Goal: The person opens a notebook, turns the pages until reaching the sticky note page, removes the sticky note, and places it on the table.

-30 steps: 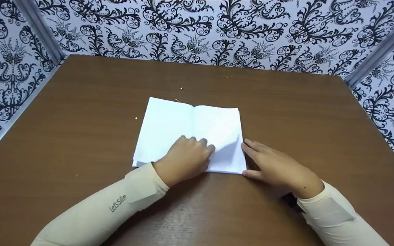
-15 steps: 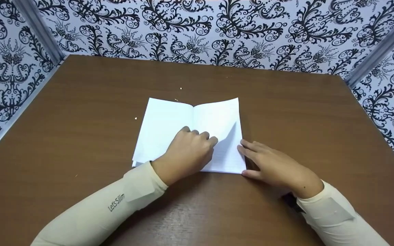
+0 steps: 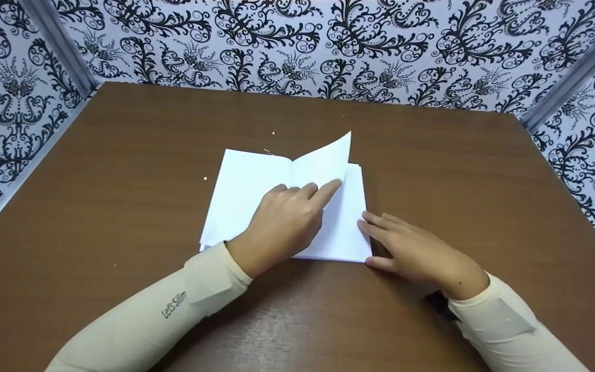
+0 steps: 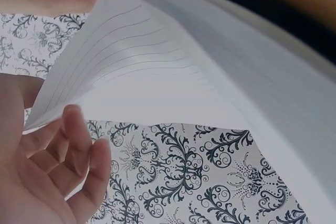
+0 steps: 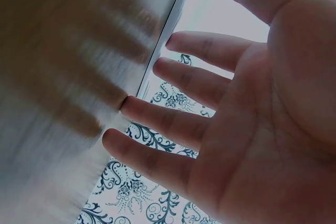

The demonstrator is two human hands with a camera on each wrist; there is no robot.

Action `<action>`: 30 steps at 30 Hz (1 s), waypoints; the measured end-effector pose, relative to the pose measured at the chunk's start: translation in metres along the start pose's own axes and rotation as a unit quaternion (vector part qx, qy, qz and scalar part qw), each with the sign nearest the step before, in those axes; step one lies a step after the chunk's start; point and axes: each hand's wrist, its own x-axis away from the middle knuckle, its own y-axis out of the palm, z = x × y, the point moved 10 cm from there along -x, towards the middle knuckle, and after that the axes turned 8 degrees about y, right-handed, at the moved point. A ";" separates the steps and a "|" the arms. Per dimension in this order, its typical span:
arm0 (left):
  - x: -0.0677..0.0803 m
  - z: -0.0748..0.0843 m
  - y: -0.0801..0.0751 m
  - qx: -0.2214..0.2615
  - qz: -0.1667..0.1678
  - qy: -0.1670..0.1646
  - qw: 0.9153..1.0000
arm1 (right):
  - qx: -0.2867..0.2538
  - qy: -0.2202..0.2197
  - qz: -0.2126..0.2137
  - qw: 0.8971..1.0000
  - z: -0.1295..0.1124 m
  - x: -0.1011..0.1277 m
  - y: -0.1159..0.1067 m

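Note:
An open notebook (image 3: 253, 178) with white pages lies in the middle of the table in the head view. My left hand (image 3: 290, 217) is over it and holds the near corner of a right-side page (image 3: 323, 157), which stands tilted up from the spine. Faint ruled lines show on that page in the left wrist view, its corner between thumb and fingers of the left hand (image 4: 52, 166). At the notebook's right edge, my right hand (image 3: 416, 248) rests with fingers spread and fingertips touching it; straight fingers also show on the right hand (image 5: 226, 114) in the right wrist view.
The brown table (image 3: 147, 129) extends around the notebook, with a few tiny pale crumbs (image 3: 205, 178) on it. Panels in black-and-white patterned paper (image 3: 287, 46) stand at its back and sides.
My left hand has moved slightly away from me, its index finger now extended. One right-side page has risen from flat and swung up toward the left. My right hand has hardly moved.

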 end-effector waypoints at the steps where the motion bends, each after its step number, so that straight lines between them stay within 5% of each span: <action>1: 0.000 -0.001 -0.001 0.001 0.003 -0.004 1.000 | 0.001 0.001 -0.001 1.000 0.000 0.000 0.000; 11: -0.002 -0.019 -0.016 0.005 0.024 -0.040 0.999 | 0.006 -0.006 -0.004 1.000 -0.001 0.000 0.000; 30: 0.009 -0.060 -0.011 -0.027 0.006 -0.107 0.994 | 0.002 0.006 -0.008 1.000 0.000 0.002 0.000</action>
